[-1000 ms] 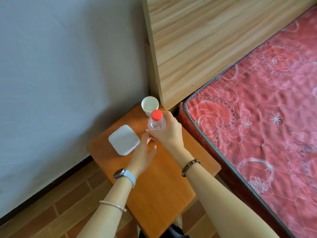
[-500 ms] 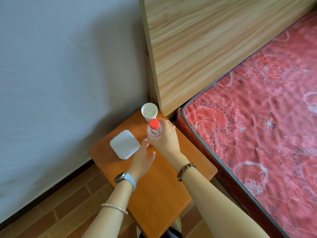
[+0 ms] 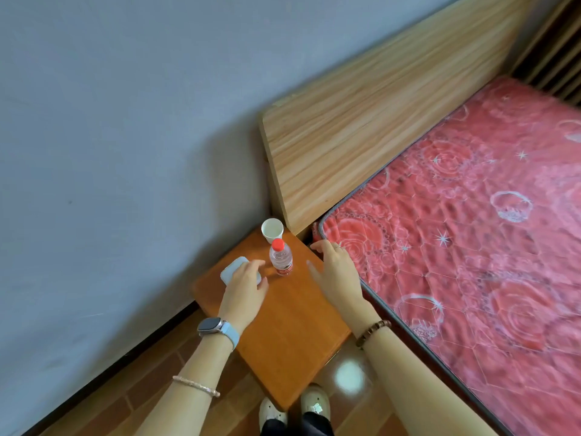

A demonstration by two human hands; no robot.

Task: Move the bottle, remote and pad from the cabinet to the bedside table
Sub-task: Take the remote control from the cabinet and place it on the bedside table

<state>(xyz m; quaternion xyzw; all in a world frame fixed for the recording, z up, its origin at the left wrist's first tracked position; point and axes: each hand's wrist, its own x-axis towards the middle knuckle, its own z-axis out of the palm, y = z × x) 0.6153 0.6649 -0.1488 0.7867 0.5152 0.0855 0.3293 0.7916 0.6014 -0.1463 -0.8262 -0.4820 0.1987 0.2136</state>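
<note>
A clear plastic bottle [image 3: 280, 259] with a red cap stands upright on the orange bedside table [image 3: 283, 328], free of both hands. My right hand [image 3: 334, 272] hovers just right of it, fingers spread, holding nothing. My left hand [image 3: 245, 289] is over the table left of the bottle, fingers apart, partly covering a white square pad [image 3: 232, 269]. No remote is in view.
A white paper cup [image 3: 272, 230] stands at the table's back corner behind the bottle. The wooden headboard [image 3: 377, 130] and red patterned mattress [image 3: 471, 247] lie to the right. A grey wall [image 3: 125, 136] runs along the left. My shoes [image 3: 294, 407] stand on the brick floor.
My right hand has let go of the bottle and drawn off to the right. The bottle now stands alone on the table. My left hand has shifted left over the pad.
</note>
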